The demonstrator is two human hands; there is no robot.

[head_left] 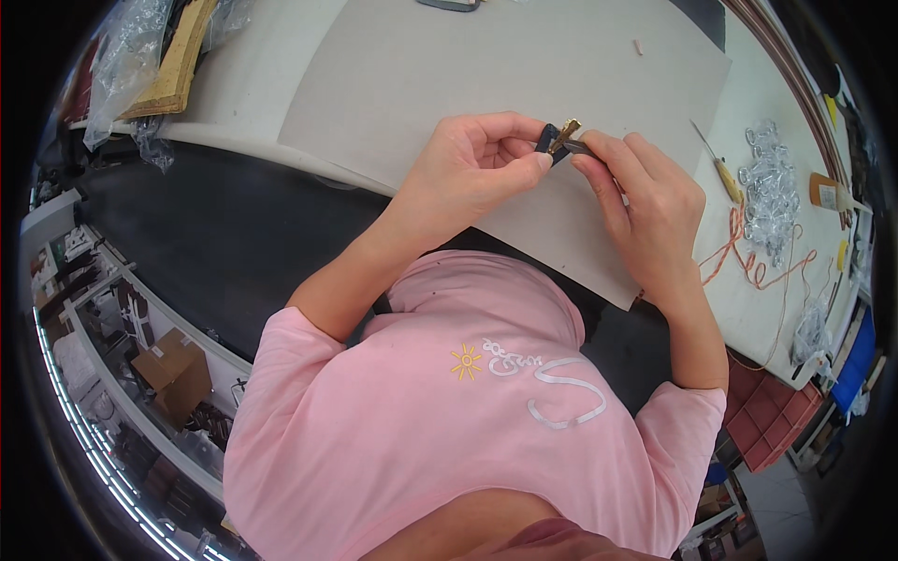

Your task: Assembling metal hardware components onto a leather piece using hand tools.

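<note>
Above the near part of a grey sheet [421, 84] on the table, my two hands meet over a small piece of work. My left hand [472, 168] is closed, with thumb and forefinger pinching a short dark strap [545, 140]. A gold-coloured metal fitting [567, 131] stands out at the strap, tilted up to the right; its exact kind is hard to make out. My right hand [650, 192] pinches a thin dark strip [578, 147] between thumb and forefinger, its end right beside the gold fitting. Whether strip and strap are one piece is hidden by the fingers.
On the right lie a yellow-handled pointed tool [726, 178], a heap of shiny clear or silvery pieces [772, 182], tangled orange cord [748, 262] and an orange-brown bottle [827, 194]. Plastic-wrapped wood [182, 65] sits at the far left. A red crate [772, 411] stands below the table's right end.
</note>
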